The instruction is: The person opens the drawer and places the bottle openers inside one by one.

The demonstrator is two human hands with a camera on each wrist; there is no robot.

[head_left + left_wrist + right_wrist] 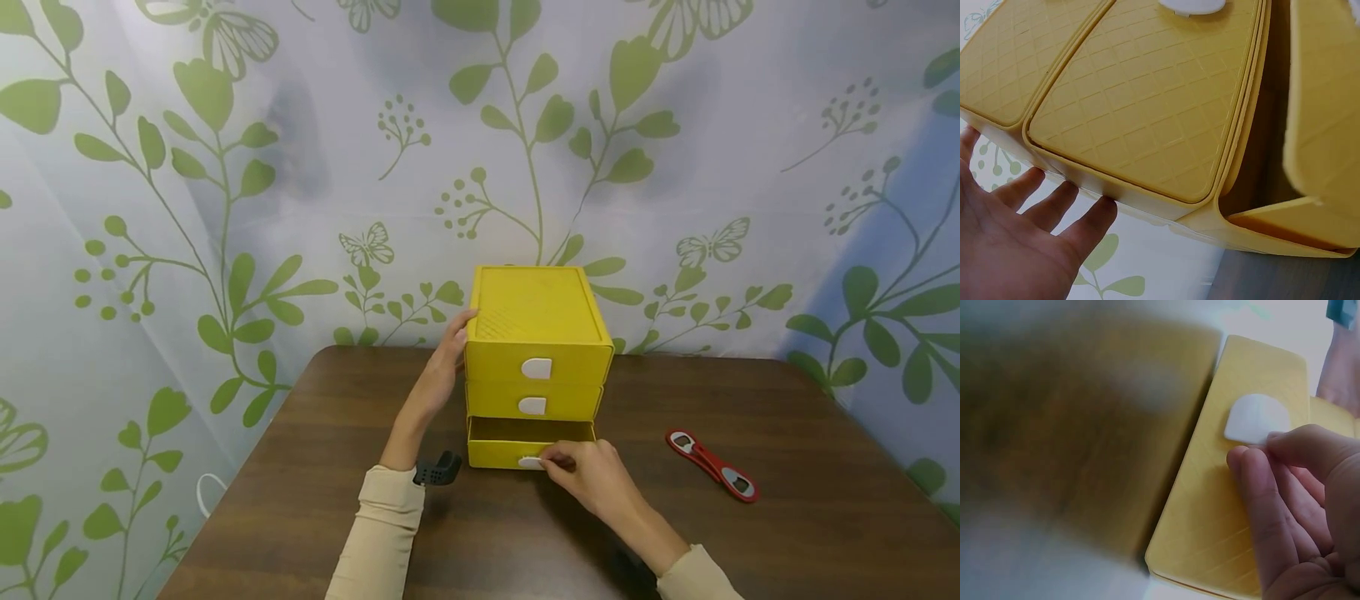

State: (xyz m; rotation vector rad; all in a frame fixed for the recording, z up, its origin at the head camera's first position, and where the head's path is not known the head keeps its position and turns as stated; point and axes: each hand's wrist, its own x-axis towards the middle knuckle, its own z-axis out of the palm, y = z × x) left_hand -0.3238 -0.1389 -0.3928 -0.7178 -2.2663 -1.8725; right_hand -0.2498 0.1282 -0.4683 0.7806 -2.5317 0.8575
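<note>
Leafy backdrop (pixel 337 158), brown tabletop (pixel 315 500), and one yellow box (pixel 536 304) in the middle.
One box stands on the tabletop with three drawers (pixel 491 362) and three white handles (pixel 536 368), one on each; the bottom drawer (pixel 491 455) sticks out and the top two look closed. The right hand (pixel 588 473) pinches the bottom handle (pixel 528 462), while the left hand (pixel 437 382) touches the box's left side with its fingers out. One red thing (pixel 708 463) with two metal bits lies to the right.
</note>
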